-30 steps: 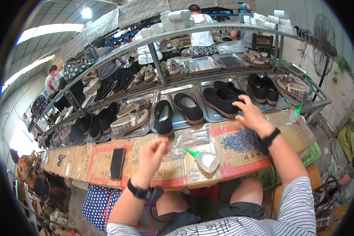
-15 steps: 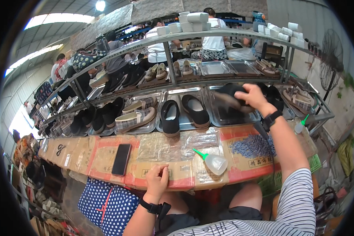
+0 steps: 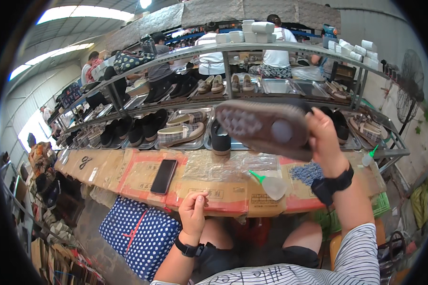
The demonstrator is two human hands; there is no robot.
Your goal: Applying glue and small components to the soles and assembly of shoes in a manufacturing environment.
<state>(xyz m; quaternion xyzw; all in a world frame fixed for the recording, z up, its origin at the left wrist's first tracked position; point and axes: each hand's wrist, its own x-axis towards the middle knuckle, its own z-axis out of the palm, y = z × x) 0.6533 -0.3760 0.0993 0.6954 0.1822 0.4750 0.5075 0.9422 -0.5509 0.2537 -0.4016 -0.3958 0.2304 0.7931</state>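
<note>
Shoe (image 3: 266,128) is sitting in my right hand (image 3: 325,140), which is gripping its heel end and holding it sole-up above the cardboard-covered bench (image 3: 138,173); I am seeing a brown studded sole with a pale round patch. My left hand (image 3: 193,213) is curling loosely, empty, at the bench's near edge, below the shoe.

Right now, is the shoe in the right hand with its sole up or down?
Sole up, facing the camera. The shoe in the right hand shows its brown textured sole, lifted above the trays.
</note>
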